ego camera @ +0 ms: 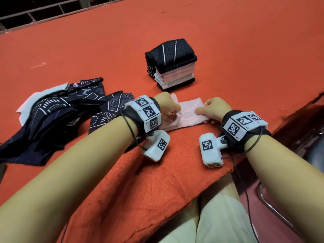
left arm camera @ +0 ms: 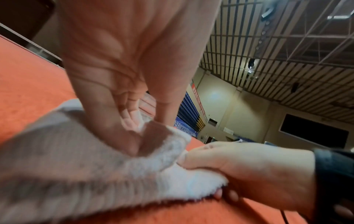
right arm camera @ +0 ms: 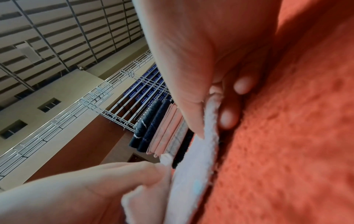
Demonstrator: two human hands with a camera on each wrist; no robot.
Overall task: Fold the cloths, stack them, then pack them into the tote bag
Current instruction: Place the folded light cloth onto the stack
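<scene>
**Both hands pinch one pink cloth on the orange felt**

The left hand (ego camera: 169, 106) pinches the left end of a pale pink cloth (ego camera: 188, 112), its fingers curled down and a fold of the fabric gathered between fingertips and thumb, as the left wrist view shows close up (left arm camera: 130, 121). The right hand (ego camera: 214, 109) grips the cloth's right edge: the thumb lies on top and the fingers (right arm camera: 228, 118) are tucked beneath, so the terry edge (right arm camera: 209, 121) runs between them. The cloth lies low on the orange felt table cover (ego camera: 228, 41), stretched between the two hands just in front of the person, and its left part is raised and rumpled.

Beyond the hands, a little farther up the table, stands a neat stack of folded cloths (ego camera: 172, 65): dark quilted ones with white stripes on top, pink and white layers under them, and a dark one at the base. To the left lies a loose heap of unfolded cloths (ego camera: 52, 111), mostly navy with white line patterns, with a white piece showing at its far edge. One of these dark cloths reaches under the left wrist.

Each wrist wears a black strap with white marker blocks (ego camera: 149, 111) and a small white camera unit (ego camera: 209, 149). A metal railing (ego camera: 43, 13) runs along the far edge.
</scene>
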